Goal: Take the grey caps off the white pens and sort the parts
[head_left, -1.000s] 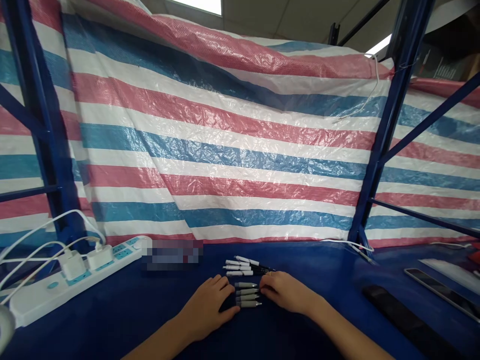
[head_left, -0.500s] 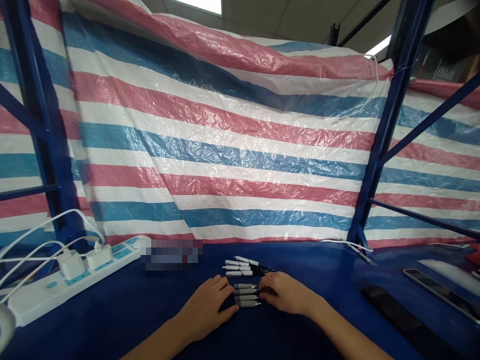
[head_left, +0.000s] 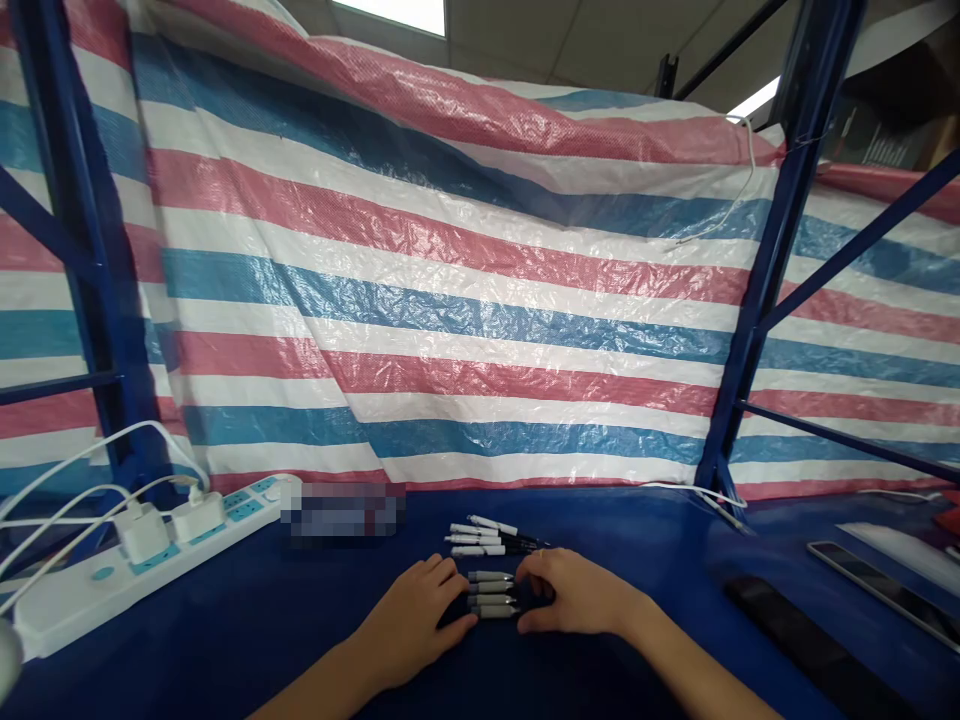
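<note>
Right hand point(head_left: 581, 592) beside grey pens point(head_left: 492, 601), background box point(head_left: 855, 135) with illegible lettering point(head_left: 886, 150)

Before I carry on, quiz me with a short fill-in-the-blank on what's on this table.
1. The grey pens lie between the left hand and the right hand, their tips pointing toward the ____ hand.
2. Beyond them, the pens in the loose bunch are white and ____.
3. On the table, the white power strip lies to the person's ____.
4. The sheet hanging behind is patterned with red, white and blue ____.

Missing words: right; black; left; stripes.
</note>
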Demonstrator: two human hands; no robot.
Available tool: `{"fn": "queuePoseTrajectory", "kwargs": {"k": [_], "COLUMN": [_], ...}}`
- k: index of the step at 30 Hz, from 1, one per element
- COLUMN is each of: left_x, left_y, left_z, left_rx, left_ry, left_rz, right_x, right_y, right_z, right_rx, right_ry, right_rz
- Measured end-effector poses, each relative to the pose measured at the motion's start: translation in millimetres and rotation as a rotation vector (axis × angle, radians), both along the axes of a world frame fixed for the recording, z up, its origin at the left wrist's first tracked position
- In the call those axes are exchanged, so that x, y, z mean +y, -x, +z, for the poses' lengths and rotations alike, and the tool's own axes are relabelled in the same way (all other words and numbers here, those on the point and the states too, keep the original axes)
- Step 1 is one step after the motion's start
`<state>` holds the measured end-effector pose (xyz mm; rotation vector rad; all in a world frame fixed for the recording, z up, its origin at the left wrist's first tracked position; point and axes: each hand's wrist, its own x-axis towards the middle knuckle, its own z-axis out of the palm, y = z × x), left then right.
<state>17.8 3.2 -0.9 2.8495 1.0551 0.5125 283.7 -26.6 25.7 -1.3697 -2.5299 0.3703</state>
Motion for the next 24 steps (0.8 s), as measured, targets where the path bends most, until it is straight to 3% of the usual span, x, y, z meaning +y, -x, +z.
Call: {"fn": "queuePoseTrajectory", "kwargs": {"k": [24], "left_x": [0.2], "left_y": [0.4], "left_z": [-2.5], "left_rx": [-0.011], "left_ry": [-0.032], "left_rz": [-0.023], "right_x": [-1.4], "right_y": [6.3], "right_z": [-3.0], "right_rx": [0.006], "right_ry": [-0.063], "right_rz": [-0.012]}}
